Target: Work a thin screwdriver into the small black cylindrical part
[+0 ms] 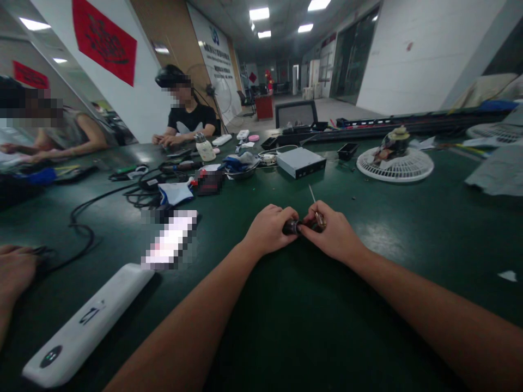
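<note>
My left hand is closed around a small dark cylindrical part just above the green table. My right hand grips a screwdriver with an amber-looking handle; its thin metal shaft points up and away from me. The thumb and a fingertip of that hand meet the end of the dark part, so both hands are close together. Fingers hide most of the part, and I cannot make out its exact kind.
A white power bank-like device and a lit phone lie at left. Beyond my hands are a grey metal box and a white fan grille with a motor. Cables run left, near another person's hand. Two people sit across.
</note>
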`<action>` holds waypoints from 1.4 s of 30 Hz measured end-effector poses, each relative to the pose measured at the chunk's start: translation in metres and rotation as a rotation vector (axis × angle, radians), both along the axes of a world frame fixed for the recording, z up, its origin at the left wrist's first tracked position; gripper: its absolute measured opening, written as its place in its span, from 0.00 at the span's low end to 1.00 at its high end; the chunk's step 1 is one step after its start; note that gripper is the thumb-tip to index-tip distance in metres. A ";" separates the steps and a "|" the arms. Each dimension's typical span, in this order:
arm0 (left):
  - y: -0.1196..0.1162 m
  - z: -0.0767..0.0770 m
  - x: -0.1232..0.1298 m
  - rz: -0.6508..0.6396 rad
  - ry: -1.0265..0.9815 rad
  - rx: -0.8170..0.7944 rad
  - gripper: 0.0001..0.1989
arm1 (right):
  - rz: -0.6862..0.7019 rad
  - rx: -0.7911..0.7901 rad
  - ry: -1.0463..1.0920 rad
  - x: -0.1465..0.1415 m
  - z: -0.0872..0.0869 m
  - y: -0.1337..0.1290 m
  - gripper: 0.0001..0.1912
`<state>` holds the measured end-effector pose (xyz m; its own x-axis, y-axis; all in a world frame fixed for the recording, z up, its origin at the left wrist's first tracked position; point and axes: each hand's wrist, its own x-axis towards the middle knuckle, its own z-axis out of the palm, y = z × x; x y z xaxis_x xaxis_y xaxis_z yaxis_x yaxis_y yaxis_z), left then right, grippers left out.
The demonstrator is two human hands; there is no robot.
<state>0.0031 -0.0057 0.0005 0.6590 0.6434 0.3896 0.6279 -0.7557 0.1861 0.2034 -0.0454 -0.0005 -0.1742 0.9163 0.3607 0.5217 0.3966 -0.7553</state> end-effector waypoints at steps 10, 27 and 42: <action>-0.001 0.001 0.000 -0.031 -0.002 -0.013 0.11 | -0.055 -0.009 -0.044 0.000 -0.003 0.001 0.11; 0.005 -0.002 -0.003 0.403 -0.195 0.074 0.13 | 0.072 0.177 0.239 0.004 0.006 -0.010 0.15; 0.005 -0.002 -0.003 0.315 -0.161 0.072 0.13 | 0.206 0.139 0.200 0.003 0.008 -0.009 0.12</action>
<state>0.0001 -0.0009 -0.0018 0.3590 0.7725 0.5238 0.7989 -0.5445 0.2554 0.2063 -0.0548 0.0075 -0.2642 0.8086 0.5257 0.2660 0.5850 -0.7662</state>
